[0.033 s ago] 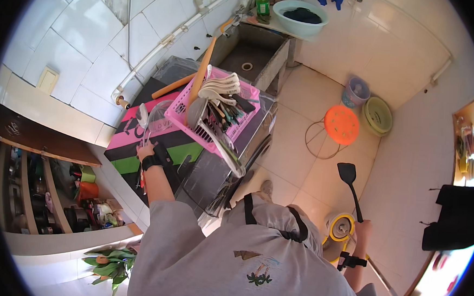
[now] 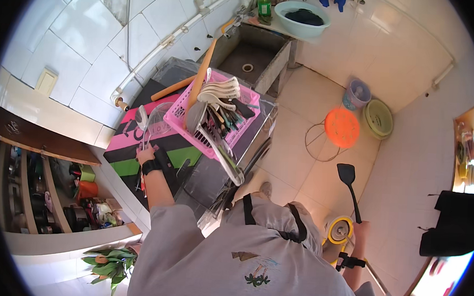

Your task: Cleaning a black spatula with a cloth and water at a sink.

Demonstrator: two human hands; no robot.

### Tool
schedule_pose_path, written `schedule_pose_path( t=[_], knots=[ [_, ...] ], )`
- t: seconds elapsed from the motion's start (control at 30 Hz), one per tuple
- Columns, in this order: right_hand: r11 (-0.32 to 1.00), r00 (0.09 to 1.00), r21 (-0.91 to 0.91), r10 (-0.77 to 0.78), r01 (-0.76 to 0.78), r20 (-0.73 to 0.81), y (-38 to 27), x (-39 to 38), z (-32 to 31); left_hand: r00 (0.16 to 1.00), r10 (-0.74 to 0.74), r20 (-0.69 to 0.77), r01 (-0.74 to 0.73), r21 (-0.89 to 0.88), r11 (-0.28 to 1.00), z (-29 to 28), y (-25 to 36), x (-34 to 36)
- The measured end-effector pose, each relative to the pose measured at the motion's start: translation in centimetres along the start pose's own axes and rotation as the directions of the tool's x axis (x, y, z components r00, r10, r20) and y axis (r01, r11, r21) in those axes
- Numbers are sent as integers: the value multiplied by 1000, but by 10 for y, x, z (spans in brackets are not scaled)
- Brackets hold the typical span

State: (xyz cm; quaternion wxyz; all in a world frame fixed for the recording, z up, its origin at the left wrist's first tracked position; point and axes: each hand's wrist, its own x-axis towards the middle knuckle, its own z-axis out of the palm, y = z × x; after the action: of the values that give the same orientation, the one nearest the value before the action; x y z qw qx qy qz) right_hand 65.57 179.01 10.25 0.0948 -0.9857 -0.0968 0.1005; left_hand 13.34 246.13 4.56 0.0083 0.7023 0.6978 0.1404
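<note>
My left hand (image 2: 146, 156) is closed round the handles of metal utensils, including a slotted or solid spoon (image 2: 141, 118), over a pink, green and black mat (image 2: 123, 141). A wire strainer (image 2: 158, 121) lies beside them. Just right of that, a pink plastic basket (image 2: 244, 129) is piled with white ladles (image 2: 221, 87), dark-handled utensils and a long wooden tool (image 2: 203, 67). Another wooden rod (image 2: 170, 88) lies behind it. My right hand (image 2: 361, 231), out at my right side, grips a black spatula (image 2: 346, 174) by its handle, head upward.
A stone sink (image 2: 269, 60) with a pale basin (image 2: 301, 27) behind, an orange stool (image 2: 341, 127), stacked buckets (image 2: 377, 118), a yellow-ringed appliance (image 2: 339, 230) by my legs, an open cupboard (image 2: 54, 202) at left, a plant (image 2: 107, 265) below it, and wall pipes (image 2: 173, 38).
</note>
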Motion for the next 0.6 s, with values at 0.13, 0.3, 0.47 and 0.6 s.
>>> schedule_pose_path(
  t=[0.13,0.3,0.47,0.6],
  knots=[
    [987,975,-7,161,-162,152,-34,58,6,952,-297,70,305,-259,916,-19,45,-36],
    [996,980,86,-26,9,196,-105,145,10,862,-445,243,497,-233,836,-147,109,-80],
    [966,953,221,-187,134,240,-193,242,-21,890,-419,-181,341,-348,873,-183,117,-162],
    [913,891,249,-382,323,246,-253,324,-47,387,-918,-87,-360,-931,-63,-237,97,-217]
  ],
)
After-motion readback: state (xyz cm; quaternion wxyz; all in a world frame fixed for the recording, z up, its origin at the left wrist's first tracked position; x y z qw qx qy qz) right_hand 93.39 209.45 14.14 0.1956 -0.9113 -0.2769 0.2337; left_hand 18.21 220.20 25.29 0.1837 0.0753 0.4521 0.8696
